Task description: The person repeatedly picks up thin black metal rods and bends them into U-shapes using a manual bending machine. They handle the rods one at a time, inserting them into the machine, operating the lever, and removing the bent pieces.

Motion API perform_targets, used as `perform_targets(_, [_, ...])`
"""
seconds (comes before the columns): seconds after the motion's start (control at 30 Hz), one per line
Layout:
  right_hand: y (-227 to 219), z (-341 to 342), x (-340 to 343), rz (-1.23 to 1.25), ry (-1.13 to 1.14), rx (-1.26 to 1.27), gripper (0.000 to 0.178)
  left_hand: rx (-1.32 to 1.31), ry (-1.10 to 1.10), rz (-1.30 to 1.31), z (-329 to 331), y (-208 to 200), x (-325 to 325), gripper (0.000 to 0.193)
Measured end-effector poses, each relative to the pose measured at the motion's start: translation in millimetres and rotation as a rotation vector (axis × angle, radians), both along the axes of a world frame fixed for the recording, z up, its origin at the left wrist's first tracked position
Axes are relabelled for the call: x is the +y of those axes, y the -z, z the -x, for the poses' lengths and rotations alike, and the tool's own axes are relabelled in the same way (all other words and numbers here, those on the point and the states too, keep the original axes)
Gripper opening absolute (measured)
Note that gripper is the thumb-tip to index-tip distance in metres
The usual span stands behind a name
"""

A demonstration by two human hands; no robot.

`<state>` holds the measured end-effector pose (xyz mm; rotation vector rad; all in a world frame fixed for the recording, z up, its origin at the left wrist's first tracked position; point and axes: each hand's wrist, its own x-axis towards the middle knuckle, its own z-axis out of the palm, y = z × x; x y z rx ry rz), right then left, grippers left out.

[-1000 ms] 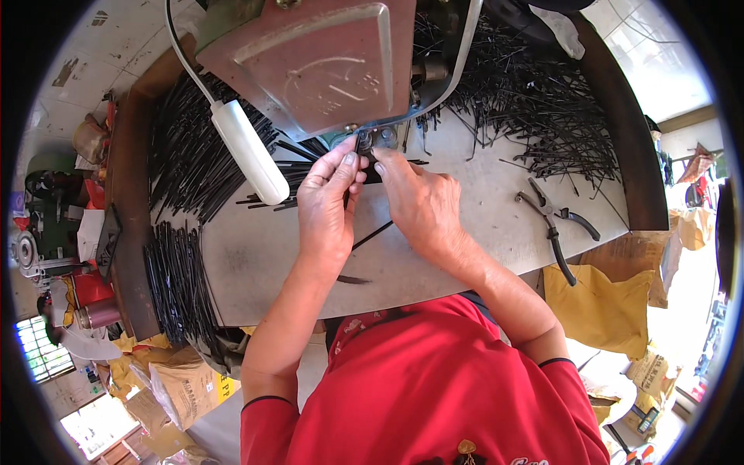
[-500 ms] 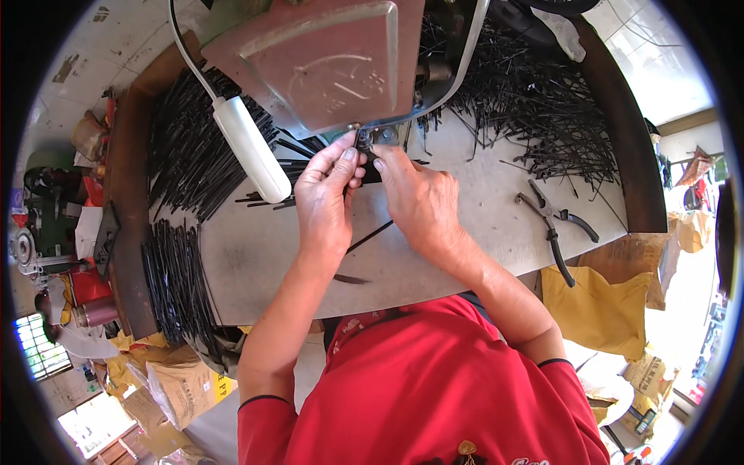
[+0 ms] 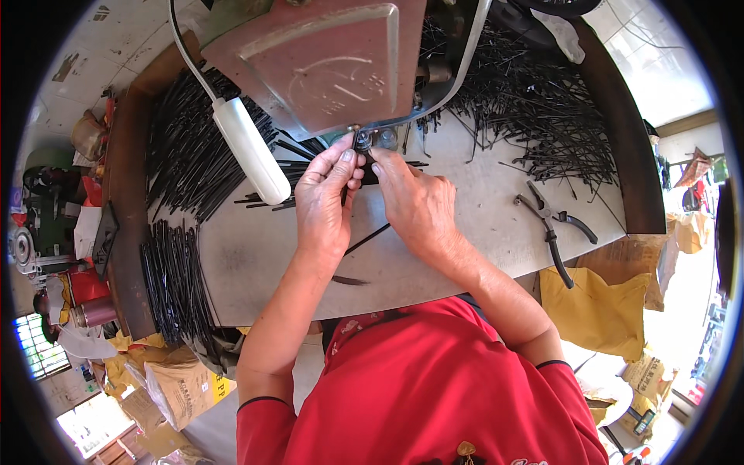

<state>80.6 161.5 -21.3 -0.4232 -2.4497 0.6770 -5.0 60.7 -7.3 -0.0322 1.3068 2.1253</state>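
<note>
Both my hands are raised beneath the front of a reddish-brown machine head (image 3: 333, 66), close to its small metal working point (image 3: 363, 139). A thin black rod (image 3: 344, 195) is pinched upright between the thumb and fingers of my left hand (image 3: 324, 203), its upper end at the metal fitting. My right hand (image 3: 421, 203) is beside it, thumb and fingers pressed together just below the fitting; whatever they grip is hidden. Under the hands, a black rod (image 3: 368, 239) lies slantwise on the pale metal tabletop (image 3: 256, 267).
A white lamp (image 3: 252, 151) hangs left of my hands. Black rods (image 3: 190, 155) are piled at the left, with a bundle (image 3: 177, 279) nearer me; bent thin rods (image 3: 542, 116) heap at the far right. Pliers (image 3: 552, 225) lie open at the right. Raised rims (image 3: 124, 201) border the table.
My right hand has shifted slightly toward me and left, showing more of the metal fitting. The left hand stays nearly still with the rod.
</note>
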Motion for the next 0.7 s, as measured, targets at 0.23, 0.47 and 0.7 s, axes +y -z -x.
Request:
perform_targets(0.23, [-0.2, 1.9, 1.5, -0.005, 0.000, 0.020, 0.024, 0.046, 0.003, 0.046, -1.9, -4.9, 1.2, 0.026])
perform_targets(0.47, [-3.2, 2.3, 2.1, -0.018, 0.004, -0.020, 0.024, 0.106, 0.040, 0.046, 3.7, -2.2, -0.4, 0.028])
perform_targets(0.7, [4.2, -3.5, -1.3, 0.037, 0.010, -0.028, 0.023, 0.015, 0.040, 0.078, -1.7, -4.8, -3.3, 0.027])
